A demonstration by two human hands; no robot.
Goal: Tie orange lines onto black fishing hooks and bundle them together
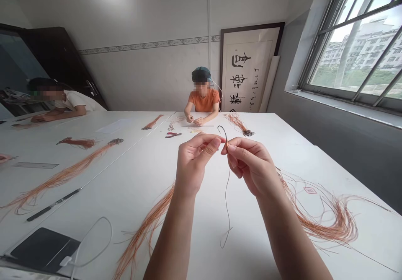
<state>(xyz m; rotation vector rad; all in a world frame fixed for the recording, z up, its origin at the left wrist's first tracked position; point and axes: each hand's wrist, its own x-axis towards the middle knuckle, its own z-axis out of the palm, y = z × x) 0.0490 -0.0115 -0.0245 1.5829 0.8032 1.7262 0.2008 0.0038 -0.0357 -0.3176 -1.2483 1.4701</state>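
In the middle of the view, my right hand (251,156) is closed, pinching the shank of a dark fish hook (225,131) between thumb and forefinger. The hook's bend points up, and a copper-coloured wrap shows on its shank. A thin line (226,196) hangs from it toward the tabletop and ends in a small loop. Just left of the hook, my left hand (196,156) is closed with thumb and forefinger together. Its forefinger reaches to the hook's shank; whatever sits between those fingers is too small to make out.
Copper-coloured line bundles lie beside my left forearm (150,217) and right forearm (333,225). The white table (125,192) also bears a dark pen-like tool (55,204), red-handled pliers (173,135) and a black device (45,248) with a cable. Two people (204,97) (70,102) sit across and left.
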